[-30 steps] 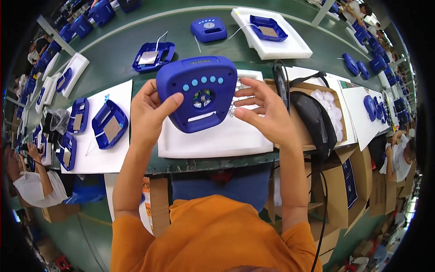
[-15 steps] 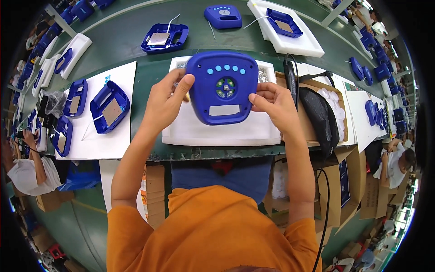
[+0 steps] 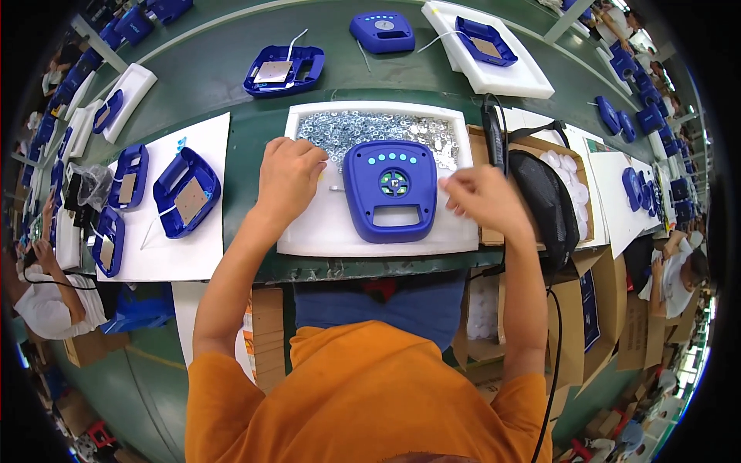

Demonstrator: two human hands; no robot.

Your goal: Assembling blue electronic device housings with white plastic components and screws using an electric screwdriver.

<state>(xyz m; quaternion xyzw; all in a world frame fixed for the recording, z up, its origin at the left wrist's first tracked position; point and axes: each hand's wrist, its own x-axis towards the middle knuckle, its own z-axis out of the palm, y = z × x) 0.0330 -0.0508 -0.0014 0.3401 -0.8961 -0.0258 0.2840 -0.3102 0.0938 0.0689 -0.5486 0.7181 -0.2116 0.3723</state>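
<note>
A blue plastic casing (image 3: pixel 391 190) with a row of light dots, a round centre piece and a handle slot lies flat on a white tray (image 3: pixel 316 231). A heap of small silver screws and washers (image 3: pixel 370 127) fills the tray's far part. My left hand (image 3: pixel 289 176) rests knuckles up on the tray just left of the casing, with its fingers curled at the edge of the screw heap. A thin pale pin lies beside it. My right hand (image 3: pixel 482 197) hovers at the casing's right edge, fingertips slightly apart and pointing at it.
A black electric screwdriver (image 3: pixel 492 131) and a black mesh bag (image 3: pixel 544 201) lie right of the tray, over a cardboard box of white round parts (image 3: pixel 570 181). Open blue shells (image 3: pixel 185 191) sit on a white sheet at left. More casings (image 3: pixel 382 31) lie beyond. Other people work at both sides.
The blue casing, held up in both hands before, now lies flat on the white tray. Both hands have let go and moved to its sides.
</note>
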